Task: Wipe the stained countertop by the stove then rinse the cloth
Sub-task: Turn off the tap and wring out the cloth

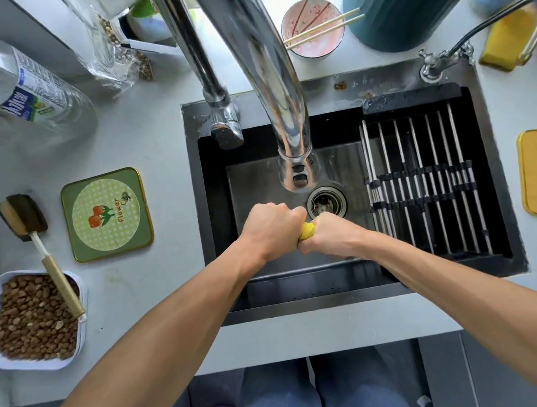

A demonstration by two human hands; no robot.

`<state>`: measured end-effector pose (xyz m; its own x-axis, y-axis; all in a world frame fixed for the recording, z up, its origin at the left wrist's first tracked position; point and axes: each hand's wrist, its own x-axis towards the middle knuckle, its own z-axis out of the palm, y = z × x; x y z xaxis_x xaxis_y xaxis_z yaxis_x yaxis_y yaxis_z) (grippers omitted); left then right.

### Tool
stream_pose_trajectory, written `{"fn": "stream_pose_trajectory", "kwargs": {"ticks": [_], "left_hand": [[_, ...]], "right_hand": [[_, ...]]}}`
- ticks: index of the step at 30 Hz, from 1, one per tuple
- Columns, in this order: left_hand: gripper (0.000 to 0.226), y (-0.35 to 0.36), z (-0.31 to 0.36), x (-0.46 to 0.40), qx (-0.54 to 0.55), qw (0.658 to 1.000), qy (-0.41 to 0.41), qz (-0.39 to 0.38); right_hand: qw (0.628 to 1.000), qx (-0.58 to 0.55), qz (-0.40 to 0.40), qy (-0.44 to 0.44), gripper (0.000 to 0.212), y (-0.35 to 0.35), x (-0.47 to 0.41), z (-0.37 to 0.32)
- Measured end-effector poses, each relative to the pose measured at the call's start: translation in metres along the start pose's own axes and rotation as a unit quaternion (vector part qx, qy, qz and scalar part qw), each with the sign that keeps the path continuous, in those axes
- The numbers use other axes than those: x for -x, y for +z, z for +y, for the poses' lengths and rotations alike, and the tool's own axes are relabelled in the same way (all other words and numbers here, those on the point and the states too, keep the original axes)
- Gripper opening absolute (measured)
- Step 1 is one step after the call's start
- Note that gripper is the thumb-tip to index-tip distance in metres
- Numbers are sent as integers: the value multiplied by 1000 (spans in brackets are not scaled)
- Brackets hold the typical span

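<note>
I think I am at the rinse step, squeezing the small yellow cloth (307, 230) over the dark metal sink (305, 306), just in front of the round drain (326, 202). My left hand (271, 226) and right hand (329, 235) are both curled tight around it, fists touching. No water shows at the shiny silver tap (296, 166). Next I should twist harder, then shake it open.
</note>
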<state>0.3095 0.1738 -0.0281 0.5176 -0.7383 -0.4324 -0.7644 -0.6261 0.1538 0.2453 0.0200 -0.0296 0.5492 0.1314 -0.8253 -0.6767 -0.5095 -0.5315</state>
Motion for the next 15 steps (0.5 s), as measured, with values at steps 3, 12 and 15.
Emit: {"fn": "stream_pose_trajectory", "kwargs": {"ticks": [3,12,15], "left_hand": [[17,5,1,6,50,997,-49,-20],[34,19,25,51,326,928,-182,-11],[48,16,44,67,331,924,-187,34]], "right_hand": [[991,114,62,-26,23,4,2,-1],[936,-288,199,36,49,28,44,24],[897,-424,124,-2,33,44,64,25]]}}
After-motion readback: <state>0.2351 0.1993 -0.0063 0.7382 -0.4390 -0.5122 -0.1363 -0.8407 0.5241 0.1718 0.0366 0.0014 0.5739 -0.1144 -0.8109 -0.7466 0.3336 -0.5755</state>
